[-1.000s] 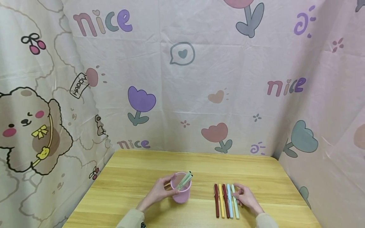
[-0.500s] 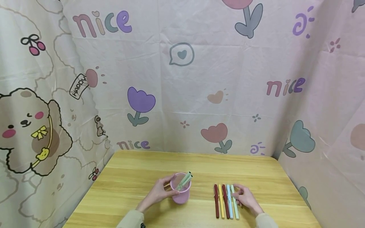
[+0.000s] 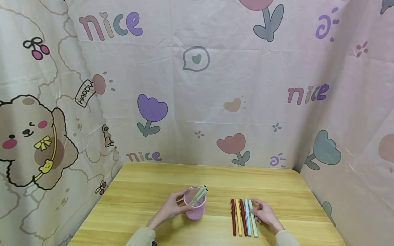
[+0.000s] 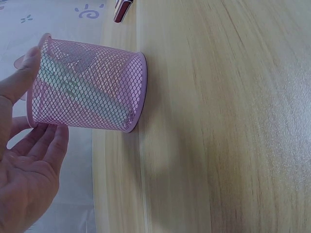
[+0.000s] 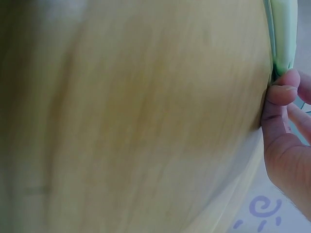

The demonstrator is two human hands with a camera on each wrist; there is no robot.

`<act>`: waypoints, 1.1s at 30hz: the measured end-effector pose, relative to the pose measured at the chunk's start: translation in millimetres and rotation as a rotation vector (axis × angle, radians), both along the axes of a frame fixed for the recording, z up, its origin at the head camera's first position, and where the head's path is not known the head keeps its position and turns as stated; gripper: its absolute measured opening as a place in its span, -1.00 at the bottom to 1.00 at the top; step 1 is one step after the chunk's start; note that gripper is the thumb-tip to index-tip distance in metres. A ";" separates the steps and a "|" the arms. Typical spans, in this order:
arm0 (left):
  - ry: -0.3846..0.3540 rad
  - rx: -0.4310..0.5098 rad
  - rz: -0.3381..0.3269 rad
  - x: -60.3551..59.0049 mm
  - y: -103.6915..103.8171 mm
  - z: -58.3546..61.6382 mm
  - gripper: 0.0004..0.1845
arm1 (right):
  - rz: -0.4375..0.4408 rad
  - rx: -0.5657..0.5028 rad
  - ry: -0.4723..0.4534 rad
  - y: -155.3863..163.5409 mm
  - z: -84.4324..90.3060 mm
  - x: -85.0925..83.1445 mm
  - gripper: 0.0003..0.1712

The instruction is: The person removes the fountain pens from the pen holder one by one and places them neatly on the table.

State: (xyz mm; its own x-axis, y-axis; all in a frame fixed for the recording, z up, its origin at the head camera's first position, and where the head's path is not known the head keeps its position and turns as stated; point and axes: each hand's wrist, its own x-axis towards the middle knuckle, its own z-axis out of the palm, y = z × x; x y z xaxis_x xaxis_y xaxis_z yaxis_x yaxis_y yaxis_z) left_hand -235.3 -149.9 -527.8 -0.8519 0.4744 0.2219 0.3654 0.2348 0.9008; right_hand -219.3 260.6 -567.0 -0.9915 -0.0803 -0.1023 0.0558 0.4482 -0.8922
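My left hand holds a pink mesh pen holder by its upper part, with thumb and fingers on either side of the rim. Light green pens lean inside it, visible through the mesh in the left wrist view. To the right lies a row of pens: a dark red pen, a yellow pen, another dark red pen, a light blue pen and a light green pen. My right hand pinches the light green pen near its upper end; its lower fingers are curled beneath the palm.
The wooden table has the pen holder left of the pen row, with a gap between them. A printed fabric curtain hangs behind the table and along both sides.
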 end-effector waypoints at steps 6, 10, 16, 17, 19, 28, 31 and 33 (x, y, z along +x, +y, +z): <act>0.010 -0.007 0.002 -0.5 -0.3 -1.2 -0.11 | 0.007 -0.001 -0.001 0.3 0.3 -0.3 -0.28; 0.011 -0.009 0.005 -0.7 -0.2 -1.8 -0.11 | -0.001 0.004 -0.003 0.5 -0.1 -0.2 -0.29; 0.019 -0.008 0.002 -0.5 0.0 -1.7 -0.10 | 0.004 -0.001 -0.001 0.5 1.0 0.2 -0.28; 0.019 -0.008 0.001 -0.5 0.0 -1.5 -0.10 | 0.003 0.000 -0.002 0.3 1.3 0.4 -0.28; 0.020 -0.006 -0.001 -0.3 0.0 -1.2 -0.10 | 0.000 -0.001 -0.006 -0.2 2.1 0.8 -0.28; 0.029 -0.016 -0.001 0.2 -0.6 -1.0 -0.10 | -0.027 0.000 -0.013 -2.6 3.9 1.7 -0.28; 0.030 -0.017 0.000 0.3 -0.6 -0.6 -0.10 | -0.021 -0.011 -0.007 -1.8 3.2 1.8 -0.28; 0.030 -0.020 0.002 0.3 -0.5 -0.5 -0.10 | -0.020 -0.026 -0.007 -1.4 2.9 1.7 -0.27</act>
